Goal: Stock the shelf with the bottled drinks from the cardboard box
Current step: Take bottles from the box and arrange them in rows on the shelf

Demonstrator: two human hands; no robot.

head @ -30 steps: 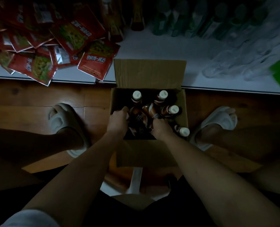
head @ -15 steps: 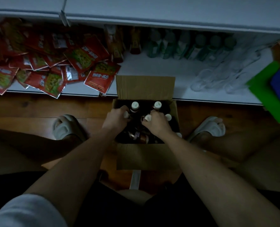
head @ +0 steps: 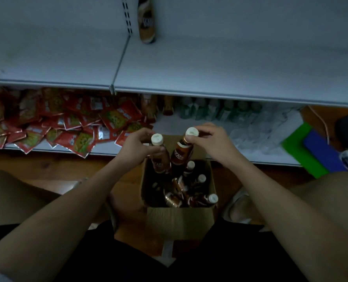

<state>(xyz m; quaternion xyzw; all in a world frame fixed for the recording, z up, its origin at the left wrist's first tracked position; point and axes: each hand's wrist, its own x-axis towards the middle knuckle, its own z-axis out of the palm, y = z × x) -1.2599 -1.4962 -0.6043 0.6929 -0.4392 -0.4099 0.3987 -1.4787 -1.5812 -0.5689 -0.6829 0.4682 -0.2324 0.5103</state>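
Note:
An open cardboard box (head: 179,222) sits on the wooden floor between my knees, with several brown white-capped bottles (head: 199,192) lying inside. My left hand (head: 136,147) grips one brown coffee bottle (head: 160,159) by its neck, lifted above the box. My right hand (head: 211,143) holds a second brown bottle (head: 182,152) by its cap, also raised over the box. One matching bottle (head: 146,19) stands alone on the white upper shelf (head: 209,64).
The lower shelf holds a heap of red snack packets (head: 53,123) at left, green-capped bottles (head: 215,110) and clear plastic bottles (head: 258,131) to the right. Green and blue flat items (head: 307,151) lie at far right. My slippered right foot (head: 238,208) rests by the box.
Both hands have risen out of the box, each lifting a bottle. My view has tilted up, bringing the upper shelf and its single bottle into sight.

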